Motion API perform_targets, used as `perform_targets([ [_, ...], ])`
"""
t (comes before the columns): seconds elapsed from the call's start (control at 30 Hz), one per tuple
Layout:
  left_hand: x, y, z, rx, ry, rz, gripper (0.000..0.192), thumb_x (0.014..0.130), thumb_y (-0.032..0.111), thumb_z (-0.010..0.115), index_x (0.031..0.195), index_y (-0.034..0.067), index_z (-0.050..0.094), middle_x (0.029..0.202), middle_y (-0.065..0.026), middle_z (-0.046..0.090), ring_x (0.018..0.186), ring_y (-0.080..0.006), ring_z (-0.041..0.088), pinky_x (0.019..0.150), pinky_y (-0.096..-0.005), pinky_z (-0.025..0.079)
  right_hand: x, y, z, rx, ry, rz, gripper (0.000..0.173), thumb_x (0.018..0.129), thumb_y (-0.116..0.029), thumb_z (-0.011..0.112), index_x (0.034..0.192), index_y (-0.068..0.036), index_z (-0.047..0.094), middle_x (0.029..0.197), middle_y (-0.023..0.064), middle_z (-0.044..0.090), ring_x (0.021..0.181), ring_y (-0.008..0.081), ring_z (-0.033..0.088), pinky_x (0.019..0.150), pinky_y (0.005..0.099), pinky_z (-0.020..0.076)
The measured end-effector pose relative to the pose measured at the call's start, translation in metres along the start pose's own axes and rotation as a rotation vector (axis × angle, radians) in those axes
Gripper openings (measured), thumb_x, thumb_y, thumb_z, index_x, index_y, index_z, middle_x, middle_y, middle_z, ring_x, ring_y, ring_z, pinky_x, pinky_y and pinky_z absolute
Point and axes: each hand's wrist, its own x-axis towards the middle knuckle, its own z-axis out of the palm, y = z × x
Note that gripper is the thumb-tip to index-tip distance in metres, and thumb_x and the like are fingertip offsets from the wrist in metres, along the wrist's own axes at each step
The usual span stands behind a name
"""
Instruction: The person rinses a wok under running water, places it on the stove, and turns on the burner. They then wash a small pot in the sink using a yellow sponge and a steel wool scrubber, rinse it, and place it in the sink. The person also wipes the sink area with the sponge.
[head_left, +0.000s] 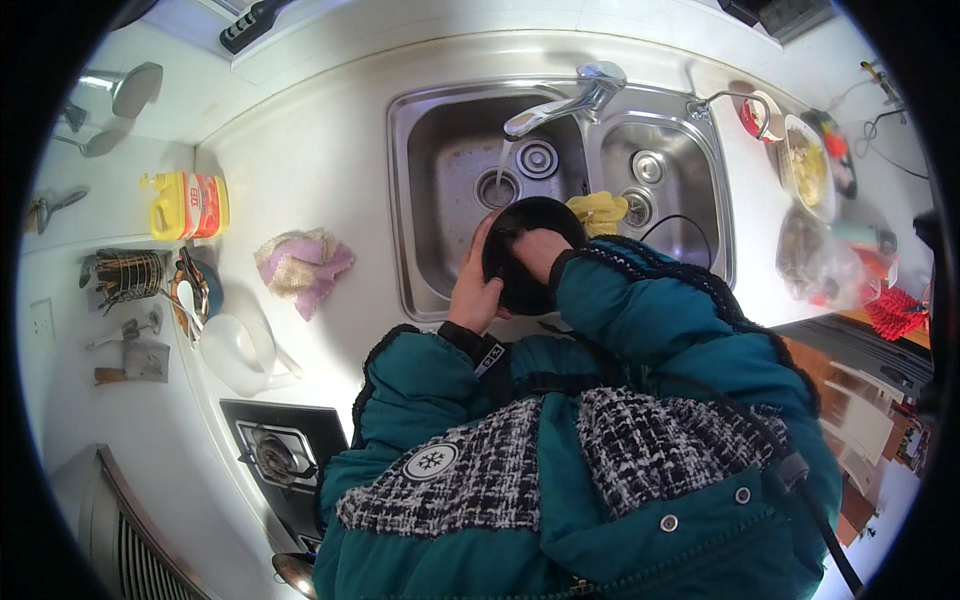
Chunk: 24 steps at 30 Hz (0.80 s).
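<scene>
My left hand (478, 283) grips the near left rim of a round black pan (543, 217), tilted over the front of the large sink basin (442, 165). Inside the pan is my right hand (541, 253); its fingers are bent down and partly hidden, so I cannot tell whether they hold anything. Water (503, 159) runs from the chrome faucet (551, 114) towards the drain (498, 189), beyond the pan's far rim. A yellow cloth (600, 213) hangs over the divider beside the pan.
The small basin (679, 142) holds a dark cord-like loop. On the left counter lie a pink and cream cloth (304, 266), a yellow jug (187, 206) and a translucent plastic vessel (238, 354), near a gas hob (281, 457). A white basket of food (806, 169) stands right.
</scene>
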Motion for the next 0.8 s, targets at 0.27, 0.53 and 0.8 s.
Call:
perform_targets([
  [0.27,0.0,-0.007,-0.001,0.082,0.062,-0.014,0.088,0.07,-0.01,0.039,0.147,0.03,0.026,0.13,-0.0209,0.042,0.1,-0.0383,0.059,0.053,-0.0341,0.061,-0.008,0.003,-0.003,0.159,-0.172,-0.129,0.023,0.08,-0.009,0.056,0.101,-0.004,0.064,0.093,0.0211,0.067,0.09,0.0393,0.064,0.081,0.046,0.0505],
  [0.53,-0.006,0.009,-0.001,0.001,0.018,-0.083,0.086,0.072,-0.01,0.037,0.147,0.03,0.027,0.132,-0.019,0.041,0.099,-0.0368,0.06,0.049,-0.0317,0.06,0.005,-0.004,-0.038,0.208,-0.136,-0.294,0.035,0.078,-0.008,0.059,0.112,-0.004,0.06,0.111,0.0218,0.061,0.105,0.0372,0.059,0.091,0.0434,0.0473],
  [0.8,-0.013,0.008,-0.006,-0.148,0.016,-0.108,0.085,0.072,-0.009,0.038,0.149,0.024,0.022,0.135,-0.0151,0.043,0.087,-0.0309,0.065,0.046,-0.0315,0.059,0.005,0.009,-0.013,-0.175,-0.044,-0.185,0.05,0.086,-0.018,0.052,0.135,-0.008,0.047,0.143,0.0139,0.041,0.115,0.035,0.056,0.101,0.0429,0.0429],
])
